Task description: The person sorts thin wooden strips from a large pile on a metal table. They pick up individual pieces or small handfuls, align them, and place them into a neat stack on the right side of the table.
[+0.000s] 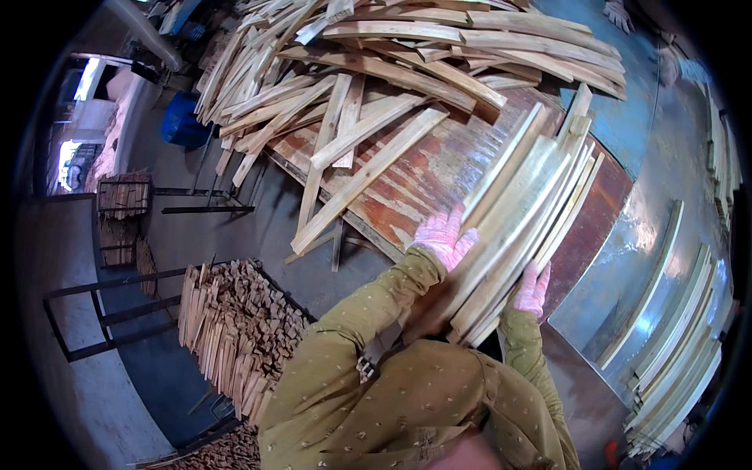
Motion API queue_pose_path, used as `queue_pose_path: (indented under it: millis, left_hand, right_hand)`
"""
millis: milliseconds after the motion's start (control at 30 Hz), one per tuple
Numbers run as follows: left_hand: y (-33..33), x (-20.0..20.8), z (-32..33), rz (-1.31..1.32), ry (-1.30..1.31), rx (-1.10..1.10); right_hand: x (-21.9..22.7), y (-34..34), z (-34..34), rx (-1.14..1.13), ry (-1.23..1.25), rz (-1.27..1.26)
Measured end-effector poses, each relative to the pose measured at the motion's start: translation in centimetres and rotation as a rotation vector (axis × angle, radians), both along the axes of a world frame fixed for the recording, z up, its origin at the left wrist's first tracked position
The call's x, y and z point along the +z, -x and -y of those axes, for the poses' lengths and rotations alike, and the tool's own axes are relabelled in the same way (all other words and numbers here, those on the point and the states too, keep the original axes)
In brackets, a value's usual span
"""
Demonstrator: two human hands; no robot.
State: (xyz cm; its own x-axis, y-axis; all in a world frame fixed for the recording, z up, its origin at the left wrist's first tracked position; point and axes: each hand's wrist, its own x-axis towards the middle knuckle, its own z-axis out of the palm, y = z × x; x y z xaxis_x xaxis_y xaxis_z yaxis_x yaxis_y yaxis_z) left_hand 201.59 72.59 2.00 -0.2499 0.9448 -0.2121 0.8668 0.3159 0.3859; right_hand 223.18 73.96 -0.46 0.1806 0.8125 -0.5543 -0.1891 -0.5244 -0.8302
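A bundle of long wooden slats (509, 219) lies lengthwise in front of me, its near ends close to my body and its far ends on the worn reddish tabletop (407, 192). My left hand (444, 237), in a pink and white glove, rests against the bundle's left side with fingers spread. On the opposite side, my right hand (533, 290), gloved the same way, presses the slats' outer edge, its fingers partly hidden. Between the two hands the slats stand side by side, with ends at uneven lengths.
A large heap of loose slats (376, 55) covers the table's far side, some overhanging its left edge. To the right, more slats (674, 345) lie on a shiny metal surface (619, 274). A metal rack of short sticks (243, 329) stands lower left. Another person's gloved hand (619, 16) shows top right.
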Motion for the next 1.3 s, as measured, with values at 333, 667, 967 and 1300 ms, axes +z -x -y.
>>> queue_pose_path:
  millis: [333, 667, 967, 1300]
  left_hand:
    - [16.7, -3.2, -1.0, -0.345, 0.086, 0.142]
    - [-0.3, -1.1, -4.7, 0.172, -0.171, -0.215]
    - [-7.4, 1.7, -2.0, 0.698, -0.037, 0.254]
    - [-14.5, -3.5, 15.8, 1.042, -0.053, 0.053]
  right_hand:
    - [-2.9, -0.5, 0.8, 0.036, -0.114, 0.177]
    - [0.9, -2.4, -2.3, 0.518, -0.014, 0.744]
    - [-1.2, -6.6, -3.9, 0.488, -0.273, 0.067]
    - [0.7, -17.8, 11.1, 0.787, -0.327, 0.001]
